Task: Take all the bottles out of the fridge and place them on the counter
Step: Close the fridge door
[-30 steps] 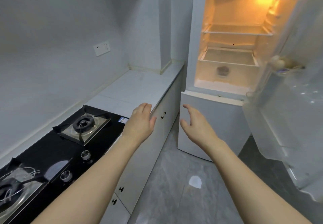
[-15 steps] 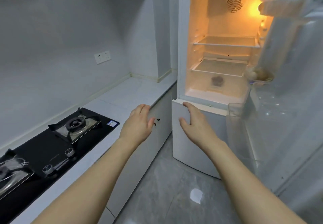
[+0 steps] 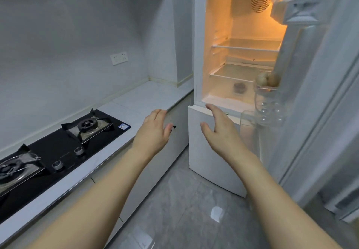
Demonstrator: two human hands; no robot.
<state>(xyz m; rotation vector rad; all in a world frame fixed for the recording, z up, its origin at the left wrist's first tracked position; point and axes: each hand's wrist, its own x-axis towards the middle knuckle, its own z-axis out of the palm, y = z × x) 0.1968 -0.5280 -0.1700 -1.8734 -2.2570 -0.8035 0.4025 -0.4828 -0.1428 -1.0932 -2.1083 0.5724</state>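
Note:
The white fridge (image 3: 200,54) stands with its upper door (image 3: 318,93) swung open to the right and its inside lit orange. I see no bottle on its glass shelves (image 3: 246,47); a small dark object (image 3: 240,87) lies behind the clear drawer front. The white counter (image 3: 147,97) runs along the left wall. My left hand (image 3: 153,132) hovers with relaxed fingers over the counter's front edge, holding nothing. My right hand (image 3: 219,126) is spread in front of the closed lower fridge door (image 3: 209,161), holding nothing.
A black gas hob (image 3: 64,144) with two burners fills the near part of the counter. The open door's clear rack (image 3: 269,105) holds round brown items, perhaps eggs (image 3: 269,79). White cabinet doors (image 3: 180,132) run below the counter. Grey tiled floor (image 3: 194,210) lies between me and the fridge.
The view has tilted up and drawn nearer the fridge, showing more of its top. Both hands stay raised with relaxed fingers, the right one now closer to the lower door's top edge.

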